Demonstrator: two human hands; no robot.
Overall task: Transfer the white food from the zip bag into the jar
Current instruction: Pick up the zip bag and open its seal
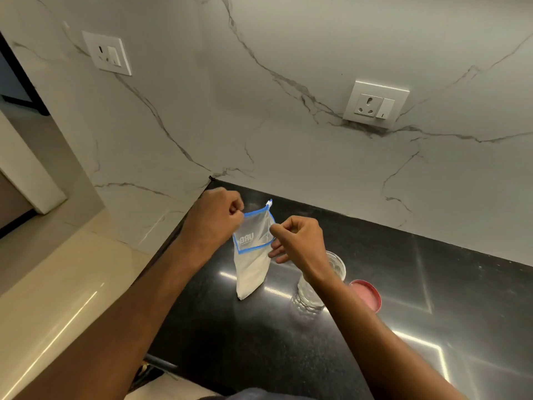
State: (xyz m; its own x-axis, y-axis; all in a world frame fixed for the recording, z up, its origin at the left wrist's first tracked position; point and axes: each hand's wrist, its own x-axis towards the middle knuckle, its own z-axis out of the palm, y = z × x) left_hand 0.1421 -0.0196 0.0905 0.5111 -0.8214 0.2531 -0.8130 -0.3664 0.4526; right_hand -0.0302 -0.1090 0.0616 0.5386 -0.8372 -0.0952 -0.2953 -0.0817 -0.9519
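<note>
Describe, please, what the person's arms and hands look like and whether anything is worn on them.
Both forearms are bare, with no sleeves in view. The left hand and right hand show no gloves, and no watch, bracelet or ring can be seen.

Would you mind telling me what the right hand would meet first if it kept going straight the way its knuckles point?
The right hand points left, toward the zip bag it already pinches; beyond it, probably the left hand, though depth is unclear.
</note>
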